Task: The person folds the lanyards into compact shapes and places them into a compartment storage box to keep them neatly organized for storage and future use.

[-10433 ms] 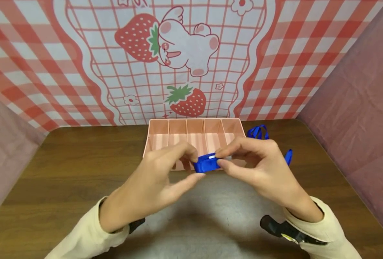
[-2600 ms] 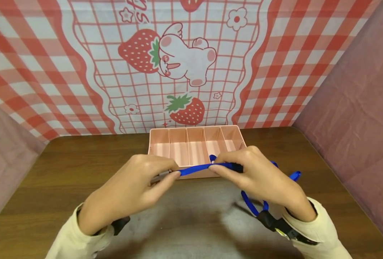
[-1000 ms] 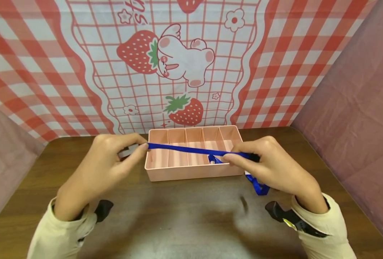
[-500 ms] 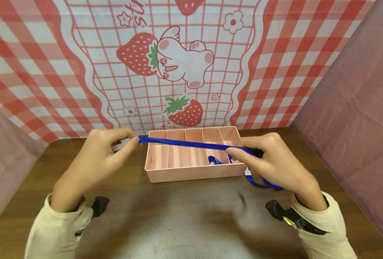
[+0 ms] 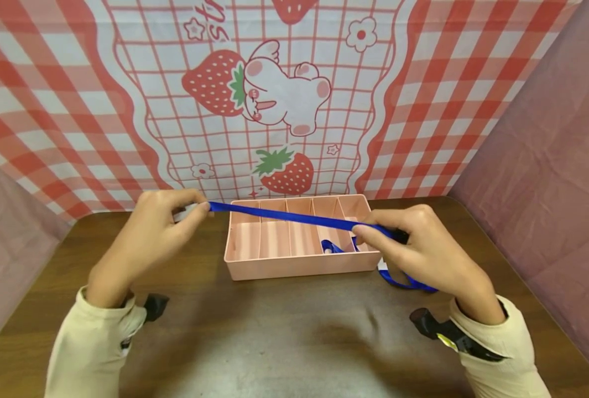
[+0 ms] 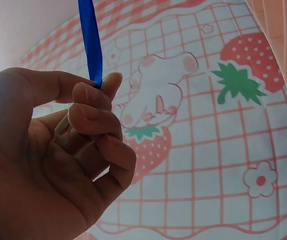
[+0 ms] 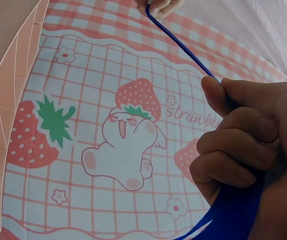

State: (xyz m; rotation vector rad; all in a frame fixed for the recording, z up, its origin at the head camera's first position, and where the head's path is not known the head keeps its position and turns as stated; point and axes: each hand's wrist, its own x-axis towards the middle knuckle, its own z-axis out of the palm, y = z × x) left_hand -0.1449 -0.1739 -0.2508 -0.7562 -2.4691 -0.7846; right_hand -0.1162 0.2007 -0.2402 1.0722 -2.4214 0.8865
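Observation:
A flat blue lanyard (image 5: 284, 216) is stretched between both hands above the tray. My left hand (image 5: 162, 232), at the tray's left, pinches one end between thumb and index finger; a pale grey piece shows inside its curled fingers. My right hand (image 5: 418, 249) pinches the lanyard near the tray's right end. In the right wrist view, the remaining fingers are curled over wide blue fabric (image 7: 233, 210). A small coiled blue strap (image 5: 331, 247) lies in the fourth compartment of the pink tray (image 5: 299, 269). Below the right hand hangs a blue loop (image 5: 408, 284) beside a white piece (image 5: 382, 265).
The divided tray stands on the brown wooden table (image 5: 254, 337) near the back edge. Behind it hangs a red-and-white strawberry cloth (image 5: 284, 110). A pink curtain (image 5: 528, 193) bounds the right side. Both wrists wear dark camera mounts (image 5: 155, 307).
Earlier both hands held a small blue coil over the tray; now a coil lies inside it. Since then my left hand has moved left and up, drawing the lanyard out straight.

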